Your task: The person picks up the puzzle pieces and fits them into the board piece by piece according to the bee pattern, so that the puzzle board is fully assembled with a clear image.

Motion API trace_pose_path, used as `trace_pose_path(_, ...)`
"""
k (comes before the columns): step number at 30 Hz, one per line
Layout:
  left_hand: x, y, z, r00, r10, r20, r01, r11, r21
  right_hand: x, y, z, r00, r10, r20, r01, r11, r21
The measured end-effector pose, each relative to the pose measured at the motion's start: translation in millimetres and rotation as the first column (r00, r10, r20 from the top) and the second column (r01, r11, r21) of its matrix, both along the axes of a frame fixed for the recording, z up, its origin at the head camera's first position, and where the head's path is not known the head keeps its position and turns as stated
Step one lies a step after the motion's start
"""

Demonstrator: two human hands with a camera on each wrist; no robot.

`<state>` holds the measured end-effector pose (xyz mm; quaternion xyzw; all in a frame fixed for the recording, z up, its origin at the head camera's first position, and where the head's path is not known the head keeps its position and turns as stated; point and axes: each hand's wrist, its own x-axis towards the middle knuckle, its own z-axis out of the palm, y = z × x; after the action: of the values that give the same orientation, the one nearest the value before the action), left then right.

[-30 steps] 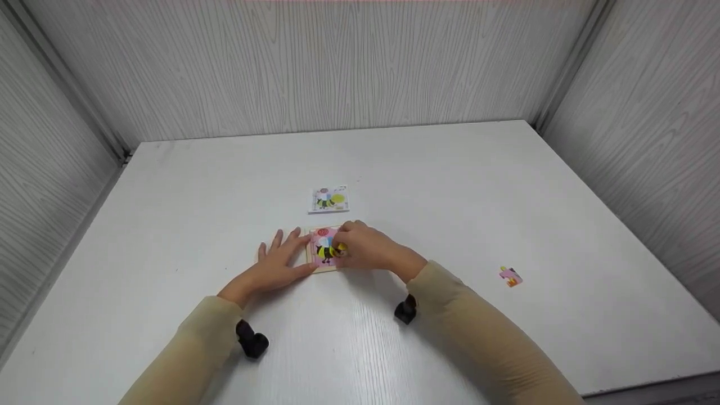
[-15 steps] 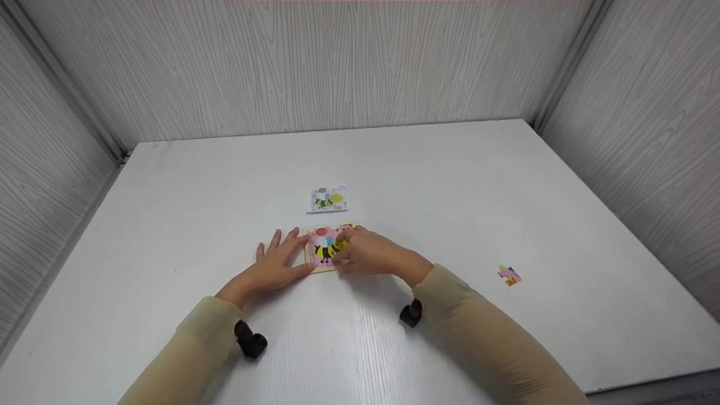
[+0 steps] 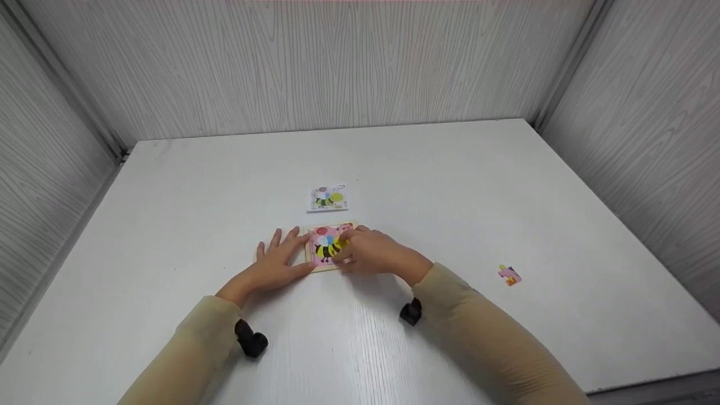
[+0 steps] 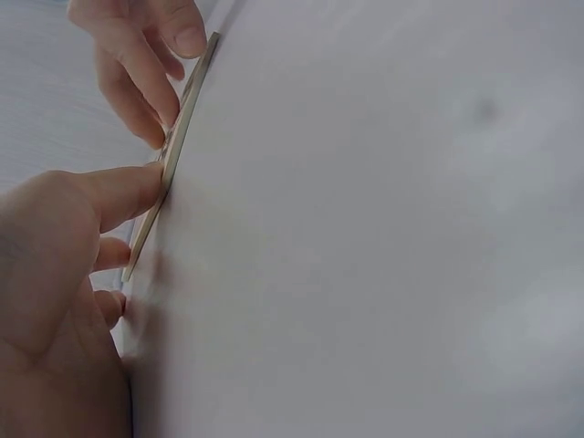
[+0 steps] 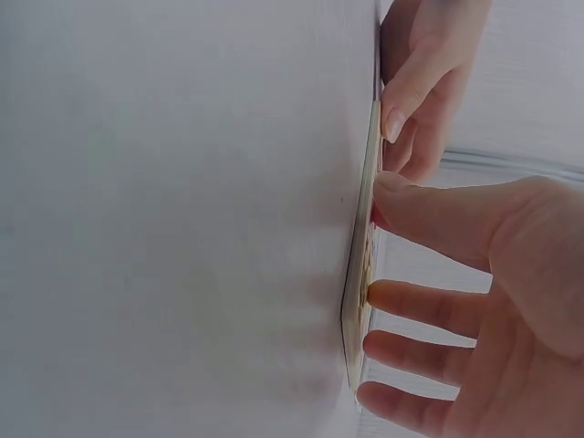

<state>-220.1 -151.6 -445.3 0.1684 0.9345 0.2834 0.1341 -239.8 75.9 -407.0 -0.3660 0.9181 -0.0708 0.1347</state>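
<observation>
A small square wooden puzzle (image 3: 322, 247) with a yellow-and-black bee on pink lies flat on the white table. My left hand (image 3: 275, 266) rests at its left side, fingers spread, with thumb and forefinger touching the frame. From the right, my right hand (image 3: 376, 253) reaches over the puzzle. In the right wrist view its thumb and fairly straight fingertips (image 5: 388, 294) touch the puzzle's face, spread apart. The right part of the picture is hidden under this hand. Edge-on, the board (image 4: 173, 151) shows in the left wrist view.
Behind the puzzle lies a square picture card (image 3: 328, 198) with the same bee. Off to the right is a loose pink puzzle piece (image 3: 510, 275) with yellow and orange parts. Pale wood-grain panels (image 3: 337, 67) stand at the back and sides.
My right hand has shifted slightly right, and its fingers have spread over the puzzle, uncovering more of the bee. My left hand stays in place.
</observation>
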Motion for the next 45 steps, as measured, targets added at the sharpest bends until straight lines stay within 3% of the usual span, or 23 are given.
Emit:
trace_pose_path(7, -0.5, -0.4, 0.7, 1.000, 0.008, -0.001, -0.008, 1.000, -0.005, 0.0, -2, -0.4, 1.000, 0.011, -0.014, -0.011, 1.000, 0.002)
trace_pose_path(14, 0.7, 0.3, 0.1, 1.000, 0.009, 0.006, -0.009, 1.000, 0.003, -3.9, 3, -4.9, 0.999, 0.009, 0.041, -0.005, 0.994, -0.108)
trace_pose_path(24, 0.5, 1.1, 0.7, 1.000, 0.011, 0.015, -0.011, 1.000, 0.006, -1.5, 12, 5.2, 0.997, 0.006, 0.079, 0.012, 0.973, -0.231)
trace_pose_path(31, 0.3, 1.6, 0.9, 1.000, 0.008, 0.016, -0.008, 1.000, -0.005, 1.3, 25, 11.2, 0.993, -0.053, 0.106, 0.079, 0.965, -0.251)
trace_pose_path(38, 0.4, 0.6, -0.4, 1.000, 0.000, 0.003, 0.000, 1.000, 0.002, 3.4, 43, 15.9, 0.995, -0.031, 0.094, 0.058, 0.951, -0.305)
trace_pose_path(45, 0.9, -0.1, 0.5, 1.000, 0.000, 0.002, -0.001, 1.000, 0.007, 6.0, 60, 17.1, 0.994, -0.056, 0.090, 0.082, 0.947, -0.312)
